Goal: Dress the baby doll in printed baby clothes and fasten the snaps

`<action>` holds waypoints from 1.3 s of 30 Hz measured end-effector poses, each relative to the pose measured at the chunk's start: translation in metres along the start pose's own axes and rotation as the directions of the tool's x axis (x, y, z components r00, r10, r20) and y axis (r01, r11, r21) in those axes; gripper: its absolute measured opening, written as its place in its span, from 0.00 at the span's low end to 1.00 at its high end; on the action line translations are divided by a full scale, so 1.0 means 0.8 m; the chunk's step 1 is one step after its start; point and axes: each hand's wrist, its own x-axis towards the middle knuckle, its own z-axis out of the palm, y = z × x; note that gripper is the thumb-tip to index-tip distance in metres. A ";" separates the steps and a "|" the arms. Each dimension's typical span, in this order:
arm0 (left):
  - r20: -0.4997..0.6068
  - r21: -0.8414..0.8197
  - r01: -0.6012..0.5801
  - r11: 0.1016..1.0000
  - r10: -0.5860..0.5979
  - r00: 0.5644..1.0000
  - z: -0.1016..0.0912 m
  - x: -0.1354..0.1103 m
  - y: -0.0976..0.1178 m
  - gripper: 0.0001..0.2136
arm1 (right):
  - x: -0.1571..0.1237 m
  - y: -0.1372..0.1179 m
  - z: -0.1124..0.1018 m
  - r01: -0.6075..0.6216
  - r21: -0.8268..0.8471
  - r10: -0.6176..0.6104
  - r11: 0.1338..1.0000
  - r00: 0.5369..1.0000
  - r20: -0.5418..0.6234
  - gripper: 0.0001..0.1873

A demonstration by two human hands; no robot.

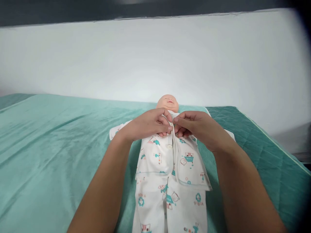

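A baby doll [168, 102] lies on its back on a teal bedsheet [60, 139], head away from me. It wears a white printed top [155, 155] and matching trousers [170, 207]. My left hand [148, 124] pinches the left front edge of the top at the doll's chest, fingers closed. My right hand [196, 126] pinches the right front edge just opposite, fingers closed too. The two hands almost touch at the top's front opening, just below the doll's chin.
The teal sheet spreads wide to the left and ends at a quilted edge [272, 139] on the right. A white wall [155, 58] stands right behind the bed.
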 end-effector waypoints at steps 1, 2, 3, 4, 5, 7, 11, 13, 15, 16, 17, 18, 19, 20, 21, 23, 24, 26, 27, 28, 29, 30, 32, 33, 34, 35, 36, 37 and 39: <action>0.004 0.025 0.005 1.000 -0.005 1.000 0.000 -0.001 0.002 0.08 | 0.000 0.000 0.001 0.007 0.004 -0.007 1.000 1.000 -0.001 0.13; 0.001 0.045 0.010 0.999 -0.010 1.000 0.000 -0.003 0.004 0.08 | 0.000 0.001 0.001 0.015 0.009 -0.015 1.000 1.000 -0.001 0.13; -0.006 0.062 0.015 0.998 -0.015 1.000 0.001 -0.004 0.005 0.09 | 0.000 0.001 0.002 0.024 0.014 -0.024 1.000 1.000 -0.003 0.12; -0.016 0.076 0.020 0.997 -0.019 1.000 0.002 -0.005 0.007 0.10 | -0.001 0.001 0.003 0.033 0.016 -0.033 0.999 0.999 -0.007 0.12; -0.025 0.090 0.024 0.996 -0.022 0.999 0.003 -0.006 0.008 0.11 | -0.001 0.001 0.004 0.040 0.014 -0.039 0.999 0.999 -0.010 0.12; -0.045 0.118 0.032 0.993 -0.027 0.999 0.006 -0.006 0.009 0.11 | -0.002 0.002 0.005 0.045 0.008 -0.045 0.999 0.999 -0.016 0.12; -0.049 0.147 0.033 0.989 -0.026 0.998 0.007 -0.004 0.007 0.10 | -0.002 0.001 0.006 0.046 0.019 -0.046 0.999 0.999 0.001 0.12; -0.023 0.120 0.021 0.993 -0.018 1.000 0.005 -0.004 0.005 0.10 | -0.001 0.001 0.007 0.048 0.012 -0.048 0.999 0.999 0.008 0.11; 0.014 0.059 0.001 0.998 -0.002 1.000 0.002 -0.002 0.001 0.10 | -0.001 0.002 0.007 0.052 -0.012 -0.052 0.999 0.999 0.007 0.10; 0.030 0.024 -0.007 1.000 0.006 1.000 0.000 -0.002 -0.001 0.10 | 0.000 0.003 0.006 0.054 -0.023 -0.054 0.998 0.998 0.011 0.09; 0.043 -0.008 -0.011 1.000 0.011 0.999 -0.002 -0.001 -0.004 0.10 | -0.001 0.003 0.006 0.057 -0.027 -0.056 0.998 0.998 0.022 0.08; 0.051 -0.035 -0.012 0.999 0.014 0.999 -0.003 0.000 -0.006 0.10 | -0.001 0.004 0.005 0.061 -0.024 -0.060 0.998 0.997 0.038 0.06; 0.054 -0.055 -0.012 0.998 0.015 0.998 -0.004 0.001 -0.007 0.10 | -0.002 0.004 0.004 0.067 -0.015 -0.066 0.998 0.996 0.059 0.05; 0.053 -0.070 -0.008 0.998 0.012 0.998 -0.005 0.001 -0.009 0.10 | -0.003 0.005 0.003 0.072 -0.005 -0.071 0.997 0.994 0.083 0.04; 0.053 -0.080 -0.002 0.997 0.006 0.999 -0.006 0.002 -0.010 0.10 | -0.004 0.005 0.002 0.074 0.003 -0.073 0.997 0.992 0.104 0.04; 0.053 -0.098 0.011 0.995 -0.006 0.999 -0.007 0.002 -0.010 0.10 | -0.005 0.005 0.000 0.073 0.005 -0.073 0.997 0.989 0.128 0.05; 0.053 -0.105 0.017 0.994 -0.012 0.999 -0.008 0.001 -0.010 0.11 | -0.005 0.005 0.000 0.071 0.005 -0.071 0.997 0.988 0.134 0.06; 0.060 -0.107 0.028 0.994 -0.022 0.998 -0.009 0.001 -0.009 0.12 | -0.005 0.006 -0.001 0.068 0.011 -0.069 0.998 0.988 0.139 0.06; 0.067 -0.100 0.033 0.994 -0.026 0.997 -0.009 0.000 -0.009 0.12 | -0.004 0.007 -0.001 0.069 0.016 -0.070 0.998 0.988 0.140 0.06; 0.075 -0.088 0.038 0.995 -0.032 0.997 -0.009 0.000 -0.008 0.12 | -0.003 0.007 0.000 0.070 0.020 -0.072 0.997 0.987 0.140 0.06; 0.080 -0.071 0.044 0.997 -0.038 0.996 -0.008 0.000 -0.007 0.13 | -0.002 0.008 0.000 0.070 0.022 -0.072 0.997 0.987 0.141 0.06; 0.082 -0.053 0.049 0.997 -0.044 0.996 -0.008 0.000 -0.006 0.13 | -0.002 0.009 0.000 0.068 0.021 -0.070 0.997 0.987 0.143 0.06; 0.072 -0.022 0.054 0.998 -0.052 0.996 -0.006 0.000 -0.004 0.12 | -0.001 0.011 0.000 0.066 0.007 -0.067 0.998 0.988 0.142 0.06; 0.063 -0.011 0.055 0.998 -0.054 0.997 -0.005 0.000 -0.003 0.12 | -0.001 0.011 0.000 0.065 -0.005 -0.064 0.998 0.988 0.142 0.06; 0.056 -0.001 0.056 0.998 -0.056 0.997 -0.005 0.000 -0.002 0.11 | -0.001 0.011 0.000 0.065 -0.016 -0.062 0.998 0.988 0.141 0.06; 0.050 0.009 0.059 0.998 -0.059 0.997 -0.004 0.000 -0.001 0.11 | -0.001 0.011 0.000 0.067 -0.026 -0.063 0.997 0.988 0.139 0.06; 0.046 0.023 0.064 0.998 -0.065 0.997 -0.003 0.000 0.000 0.11 | -0.001 0.011 0.001 0.069 -0.035 -0.064 0.997 0.988 0.138 0.06; 0.041 0.043 0.073 0.996 -0.075 0.996 -0.003 0.000 0.001 0.10 | -0.001 0.011 0.001 0.070 -0.041 -0.064 0.997 0.988 0.137 0.06; 0.023 0.094 0.100 0.991 -0.102 0.994 -0.002 0.000 0.004 0.10 | -0.001 0.010 0.001 0.072 -0.056 -0.064 0.996 0.989 0.133 0.07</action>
